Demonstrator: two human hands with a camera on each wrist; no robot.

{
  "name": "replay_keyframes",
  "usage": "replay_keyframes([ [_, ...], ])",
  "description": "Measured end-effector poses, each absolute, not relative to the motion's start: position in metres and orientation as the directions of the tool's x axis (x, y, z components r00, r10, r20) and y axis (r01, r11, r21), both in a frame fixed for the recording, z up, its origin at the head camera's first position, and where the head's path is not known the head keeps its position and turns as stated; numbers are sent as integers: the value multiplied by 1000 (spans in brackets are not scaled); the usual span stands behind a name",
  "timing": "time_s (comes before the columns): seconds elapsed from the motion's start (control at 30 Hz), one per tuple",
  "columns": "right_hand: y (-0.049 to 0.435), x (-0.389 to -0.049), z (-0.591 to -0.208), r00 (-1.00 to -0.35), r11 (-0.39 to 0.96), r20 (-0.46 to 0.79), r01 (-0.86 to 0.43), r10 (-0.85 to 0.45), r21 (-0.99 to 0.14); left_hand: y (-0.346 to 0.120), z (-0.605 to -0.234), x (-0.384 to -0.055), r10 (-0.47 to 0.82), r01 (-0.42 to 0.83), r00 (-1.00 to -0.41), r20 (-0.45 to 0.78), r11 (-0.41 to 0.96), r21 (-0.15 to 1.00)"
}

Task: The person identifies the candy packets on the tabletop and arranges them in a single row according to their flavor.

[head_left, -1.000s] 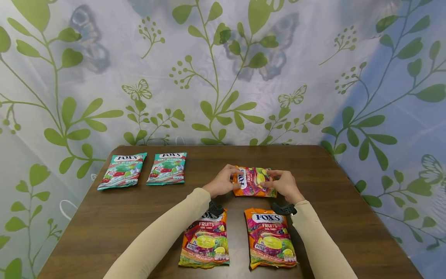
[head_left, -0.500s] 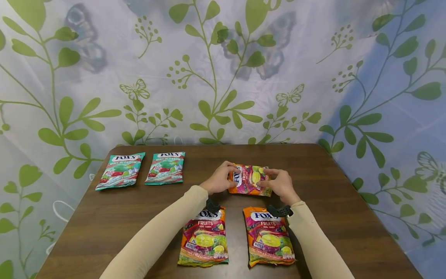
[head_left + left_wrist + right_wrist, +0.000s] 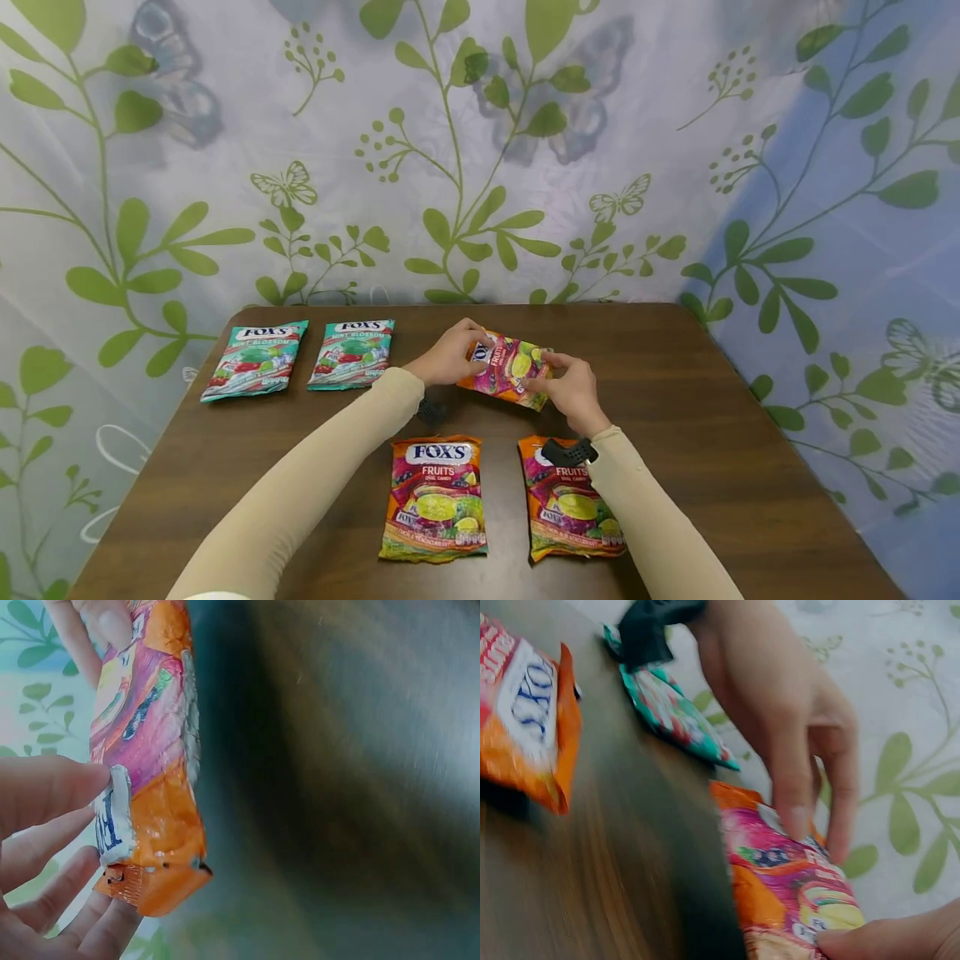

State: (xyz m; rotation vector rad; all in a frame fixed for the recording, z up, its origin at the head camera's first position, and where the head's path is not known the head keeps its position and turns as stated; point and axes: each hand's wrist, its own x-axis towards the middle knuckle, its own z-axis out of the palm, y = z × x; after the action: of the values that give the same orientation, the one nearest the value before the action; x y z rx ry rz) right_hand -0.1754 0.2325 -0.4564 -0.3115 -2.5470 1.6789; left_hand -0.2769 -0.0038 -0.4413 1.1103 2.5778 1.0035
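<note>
My left hand (image 3: 447, 354) and right hand (image 3: 576, 392) hold a Fox's Fruits candy bag (image 3: 510, 365) between them at mid-table. It lies sideways with the logo end toward the left hand, tilted down to the right. In the left wrist view, the left thumb is on the printed face of the candy bag (image 3: 150, 735), with fingers behind its orange end. The right thumb (image 3: 885, 939) presses the other end in the right wrist view. Two more Fruits bags lie upright nearer me, one on the left (image 3: 435, 500) and one on the right (image 3: 573, 508), partly under the right forearm.
Two teal Mint Blossom bags lie at the back left of the brown wooden table (image 3: 360, 467), an outer one (image 3: 255, 360) and an inner one (image 3: 351, 356). A patterned leaf curtain (image 3: 480, 150) stands behind the table's far edge.
Both hands have moved left with the held candy bag, which has turned from nearly level to slanting down at its right end. The near left bag is now fully uncovered.
</note>
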Motion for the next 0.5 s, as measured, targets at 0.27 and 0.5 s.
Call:
replay_keyframes([
  [0.27,193,-181,-454,-965,285,-52,128,259,-950,-24,-421,-295,678,599,-725,120,534,597],
  [0.5,160,-186,-454,-960,227,-46,112,277,-968,-37,-410,-310,658,581,-747,97,576,575],
])
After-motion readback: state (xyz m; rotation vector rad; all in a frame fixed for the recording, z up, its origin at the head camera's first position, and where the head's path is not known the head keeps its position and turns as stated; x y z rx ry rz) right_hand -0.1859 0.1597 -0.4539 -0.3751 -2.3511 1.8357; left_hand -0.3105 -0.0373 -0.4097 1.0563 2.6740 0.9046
